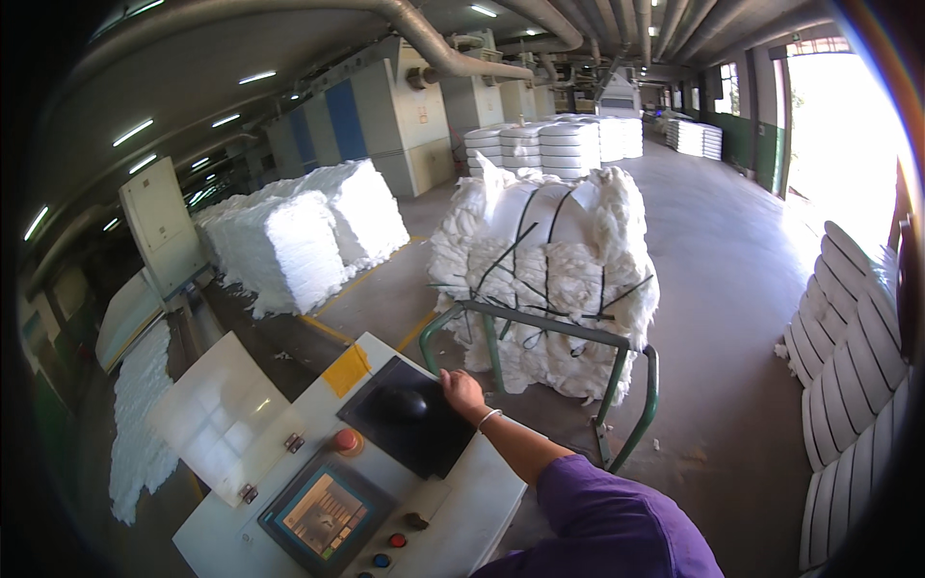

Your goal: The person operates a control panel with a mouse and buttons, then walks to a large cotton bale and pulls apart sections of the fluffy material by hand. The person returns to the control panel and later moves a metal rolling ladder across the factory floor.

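My right hand [464,395], below a purple sleeve and with a pale band at the wrist, reaches over the far edge of a light grey control console [453,520]. Its fingers are curled in beside a black panel [393,400] and the left end of a green tubular cart rail [554,323]. Whether they hold the rail or the console's edge I cannot tell. Beyond the rail stands a big loose bale of white fibre [540,265] with dark straps, some sticking out. The console bears a lit screen [326,517] and a red push button [348,441]. My left hand is out of view.
Unwrapped white fibre blocks [289,236] stand to the left past a yellow floor line. Strapped bales [853,356] are stacked at the right, with more wrapped bales [568,144] further back. A bright doorway [843,125] opens at far right. A pale hinged lid [217,419] stands raised.
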### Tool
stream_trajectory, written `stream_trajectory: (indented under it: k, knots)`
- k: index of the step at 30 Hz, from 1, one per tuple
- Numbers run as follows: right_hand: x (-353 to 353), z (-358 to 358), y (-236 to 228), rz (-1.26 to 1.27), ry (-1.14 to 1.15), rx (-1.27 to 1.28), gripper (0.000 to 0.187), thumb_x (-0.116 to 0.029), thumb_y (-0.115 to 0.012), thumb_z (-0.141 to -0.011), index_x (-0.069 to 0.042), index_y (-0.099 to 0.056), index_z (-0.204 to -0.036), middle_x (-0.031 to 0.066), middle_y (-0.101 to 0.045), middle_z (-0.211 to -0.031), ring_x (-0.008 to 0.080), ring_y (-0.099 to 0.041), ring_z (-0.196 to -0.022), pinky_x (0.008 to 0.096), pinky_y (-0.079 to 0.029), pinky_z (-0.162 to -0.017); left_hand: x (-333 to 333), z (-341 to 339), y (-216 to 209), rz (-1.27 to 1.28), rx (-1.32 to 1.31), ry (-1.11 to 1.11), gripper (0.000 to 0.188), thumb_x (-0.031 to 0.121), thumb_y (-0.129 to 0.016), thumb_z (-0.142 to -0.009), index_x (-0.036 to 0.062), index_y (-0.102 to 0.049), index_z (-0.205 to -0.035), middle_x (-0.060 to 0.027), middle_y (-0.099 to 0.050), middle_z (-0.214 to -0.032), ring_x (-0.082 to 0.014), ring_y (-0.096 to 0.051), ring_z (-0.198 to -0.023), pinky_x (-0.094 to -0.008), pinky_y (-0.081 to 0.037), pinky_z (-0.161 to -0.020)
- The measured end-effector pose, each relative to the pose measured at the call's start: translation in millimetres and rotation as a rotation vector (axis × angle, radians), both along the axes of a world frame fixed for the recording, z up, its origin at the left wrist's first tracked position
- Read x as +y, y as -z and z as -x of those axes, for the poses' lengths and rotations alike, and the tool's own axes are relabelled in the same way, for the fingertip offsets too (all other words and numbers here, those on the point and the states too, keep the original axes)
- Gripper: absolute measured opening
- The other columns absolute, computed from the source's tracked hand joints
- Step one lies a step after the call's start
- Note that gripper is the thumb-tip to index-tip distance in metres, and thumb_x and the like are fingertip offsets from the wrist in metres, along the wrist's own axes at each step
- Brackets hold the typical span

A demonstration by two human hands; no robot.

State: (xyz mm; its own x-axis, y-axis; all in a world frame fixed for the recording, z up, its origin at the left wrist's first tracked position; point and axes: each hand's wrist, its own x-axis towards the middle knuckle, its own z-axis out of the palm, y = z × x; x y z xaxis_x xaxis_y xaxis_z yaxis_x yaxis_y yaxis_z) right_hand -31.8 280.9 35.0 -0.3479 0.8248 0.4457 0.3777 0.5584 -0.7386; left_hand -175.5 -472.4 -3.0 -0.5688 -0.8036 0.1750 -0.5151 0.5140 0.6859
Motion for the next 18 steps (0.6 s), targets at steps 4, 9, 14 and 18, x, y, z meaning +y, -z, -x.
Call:
stream_trajectory:
  k: [4,9,14,18]
  knots:
    - [1,-1,-1,-0.019,-0.028,-0.019,0.046,-0.038,-0.043,-0.097,0.000,-0.063,-0.081,0.0226,-0.063,-0.088,0.0402,-0.060,-0.088,0.0476,-0.047,-0.080,-10,5,18,0.117,0.326,0.057,0.039,0.035,-0.057,-0.083,-0.0009,-0.070,-0.083,-0.0196,-0.070,-0.080,-0.0364,-0.068,-0.069,-0.0477,-0.054,-0.059]
    - [5,4,7,-0.109,0.013,0.039,0.043,-0.037,-0.048,-0.095,-0.001,-0.061,-0.076,0.0205,-0.062,-0.083,0.0396,-0.061,-0.080,0.0481,-0.050,-0.071,-23,-2,32,0.199,0.573,0.224,0.045,0.037,-0.051,-0.087,-0.0019,-0.070,-0.077,-0.0200,-0.069,-0.075,-0.0387,-0.067,-0.069,-0.0495,-0.054,-0.061]
    - [12,9,18,-0.107,0.039,0.026,0.043,-0.037,-0.048,-0.095,-0.002,-0.061,-0.076,0.0207,-0.062,-0.084,0.0403,-0.061,-0.080,0.0486,-0.050,-0.071,-30,9,39,0.141,-0.002,0.097,0.050,0.038,-0.043,-0.091,-0.0032,-0.069,-0.078,-0.0212,-0.068,-0.076,-0.0400,-0.066,-0.068,-0.0506,-0.054,-0.059]
    - [14,10,21,-0.092,0.036,0.022,0.041,-0.036,-0.050,-0.095,-0.002,-0.062,-0.077,0.0224,-0.063,-0.083,0.0414,-0.061,-0.079,0.0493,-0.050,-0.071,-34,24,45,0.202,0.011,0.109,0.045,0.036,-0.046,-0.091,-0.0035,-0.068,-0.085,-0.0219,-0.068,-0.079,-0.0386,-0.066,-0.070,-0.0492,-0.053,-0.061]
